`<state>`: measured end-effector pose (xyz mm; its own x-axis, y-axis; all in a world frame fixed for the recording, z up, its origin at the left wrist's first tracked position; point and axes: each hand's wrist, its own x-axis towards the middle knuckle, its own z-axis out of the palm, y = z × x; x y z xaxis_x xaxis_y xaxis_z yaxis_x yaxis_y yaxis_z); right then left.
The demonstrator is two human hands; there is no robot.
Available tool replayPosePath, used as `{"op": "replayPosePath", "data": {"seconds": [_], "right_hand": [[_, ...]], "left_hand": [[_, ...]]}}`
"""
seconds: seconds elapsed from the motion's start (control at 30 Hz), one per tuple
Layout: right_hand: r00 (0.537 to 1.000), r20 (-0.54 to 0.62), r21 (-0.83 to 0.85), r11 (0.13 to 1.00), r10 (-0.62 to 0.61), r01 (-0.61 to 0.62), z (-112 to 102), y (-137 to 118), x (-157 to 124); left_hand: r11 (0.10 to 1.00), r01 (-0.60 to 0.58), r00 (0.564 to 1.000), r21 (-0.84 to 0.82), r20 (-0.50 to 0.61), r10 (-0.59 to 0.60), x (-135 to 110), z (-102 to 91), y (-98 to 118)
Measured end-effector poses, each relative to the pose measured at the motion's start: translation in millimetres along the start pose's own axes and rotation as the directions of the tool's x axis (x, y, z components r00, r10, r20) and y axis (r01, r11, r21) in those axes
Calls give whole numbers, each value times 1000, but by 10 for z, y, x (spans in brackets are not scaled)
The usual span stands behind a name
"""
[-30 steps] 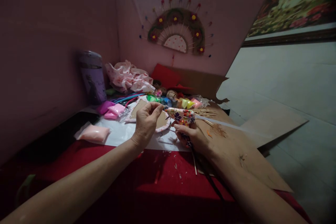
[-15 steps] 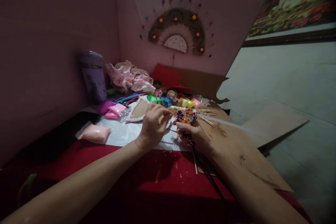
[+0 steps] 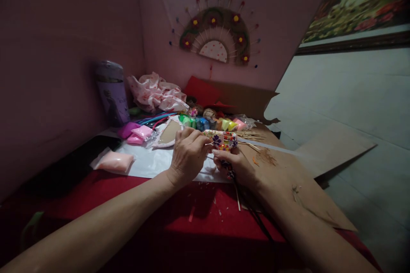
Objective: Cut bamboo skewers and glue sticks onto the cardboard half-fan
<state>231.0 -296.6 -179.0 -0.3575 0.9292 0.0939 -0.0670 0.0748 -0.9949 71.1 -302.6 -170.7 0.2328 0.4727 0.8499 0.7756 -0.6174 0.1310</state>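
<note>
Glue gun [image 3: 221, 137], flower-patterned, is over the middle of the red-covered counter [image 3: 153, 213], with your right hand [image 3: 235, 165] clamped round its handle, just beyond the near edge of the white sheet [image 3: 141, 164]. Its barrel's long axis runs left to right, front end toward your left hand [image 3: 188, 153], while a translucent strip [image 3: 272, 146] trails from its rear over the brown cardboard [image 3: 307, 196]. Your left hand is the nearer to the front end, fingers curled and tips hidden, so you cannot tell whether they pinch anything.
</note>
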Motion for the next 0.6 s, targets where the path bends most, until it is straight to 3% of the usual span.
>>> {"op": "replayPosePath", "data": {"seconds": [0.33, 0.6], "right_hand": [[1000, 16, -10, 1000, 20, -19, -19, 33, 18], [1000, 29, -19, 1000, 9, -9, -20, 34, 18]], "left_hand": [[990, -26, 999, 138, 23, 24, -2, -12, 26], [998, 17, 1000, 65, -19, -15, 11, -7, 23]]}}
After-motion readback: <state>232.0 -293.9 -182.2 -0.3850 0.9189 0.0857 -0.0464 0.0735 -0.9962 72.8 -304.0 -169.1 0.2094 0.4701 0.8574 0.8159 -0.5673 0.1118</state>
